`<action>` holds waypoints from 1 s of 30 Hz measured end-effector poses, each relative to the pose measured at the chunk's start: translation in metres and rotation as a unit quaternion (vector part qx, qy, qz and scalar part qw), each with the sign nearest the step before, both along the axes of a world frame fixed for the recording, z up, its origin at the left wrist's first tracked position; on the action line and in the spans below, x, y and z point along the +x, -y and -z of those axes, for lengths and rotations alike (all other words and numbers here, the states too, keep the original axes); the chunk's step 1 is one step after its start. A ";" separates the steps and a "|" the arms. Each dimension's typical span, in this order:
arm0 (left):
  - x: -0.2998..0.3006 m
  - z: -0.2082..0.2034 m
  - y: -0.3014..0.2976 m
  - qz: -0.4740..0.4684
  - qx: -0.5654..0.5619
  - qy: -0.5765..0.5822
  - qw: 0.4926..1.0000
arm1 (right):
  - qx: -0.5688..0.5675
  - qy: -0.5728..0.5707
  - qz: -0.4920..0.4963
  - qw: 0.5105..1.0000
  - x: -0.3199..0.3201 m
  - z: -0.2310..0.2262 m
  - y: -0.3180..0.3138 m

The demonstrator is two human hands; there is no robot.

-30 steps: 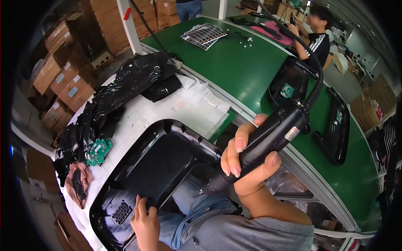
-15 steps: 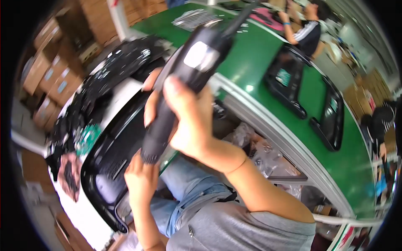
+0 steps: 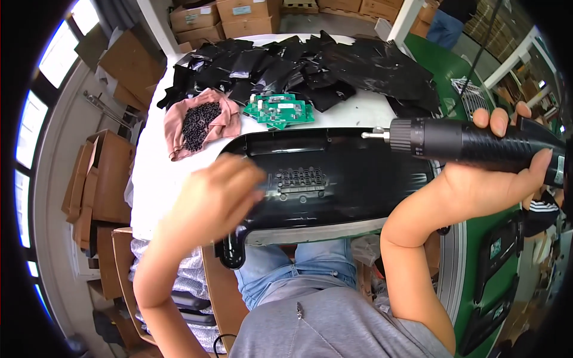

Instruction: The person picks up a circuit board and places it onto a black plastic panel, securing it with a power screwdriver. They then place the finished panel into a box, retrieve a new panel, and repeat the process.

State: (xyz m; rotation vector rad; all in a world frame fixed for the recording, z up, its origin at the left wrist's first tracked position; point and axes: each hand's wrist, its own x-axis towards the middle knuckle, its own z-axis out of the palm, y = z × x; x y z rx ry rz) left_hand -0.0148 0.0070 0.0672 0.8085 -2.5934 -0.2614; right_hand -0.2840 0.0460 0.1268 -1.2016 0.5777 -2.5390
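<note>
My right hand is wrapped round a black electric screwdriver, held level on the right with its metal bit pointing left. Below the tool lies a large glossy black plastic housing with a raised ribbed grid in it. Over the left end of this housing is my left hand, its fingers bent and smeared by motion; whether they hold anything is not visible. Beyond it a pink cloth bears a heap of small black screws. Several green circuit boards are stacked beside the cloth.
Black plastic pieces cover the far part of the white table. To the right, a green bench carries more black housings. An open carton with wrapped parts stands below left; cardboard boxes are behind.
My view has swung left toward the white table. The screwdriver has turned from upright to level and moved right. My left hand has come away from its tip.
</note>
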 end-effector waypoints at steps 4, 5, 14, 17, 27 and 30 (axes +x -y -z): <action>-0.006 0.037 0.109 -0.015 -0.009 0.018 1.000 | 0.013 0.010 -0.009 1.000 0.005 -0.002 0.005; -0.008 0.043 0.126 -0.019 0.001 0.034 0.999 | 0.013 0.011 -0.010 1.000 0.004 -0.002 0.004; -0.037 0.073 0.158 -0.014 -0.042 0.111 0.993 | 0.026 -0.040 -0.082 0.995 -0.027 0.005 0.005; -0.036 0.076 0.164 0.017 -0.039 0.081 0.996 | 0.039 -0.037 -0.074 0.996 -0.023 0.002 0.006; -0.033 0.033 0.097 -0.020 0.122 -0.083 0.989 | 0.058 -0.044 -0.065 0.995 -0.085 0.002 -0.007; -0.043 0.041 0.050 0.016 0.167 -0.064 0.984 | 0.059 -0.043 -0.061 0.995 -0.077 0.003 -0.006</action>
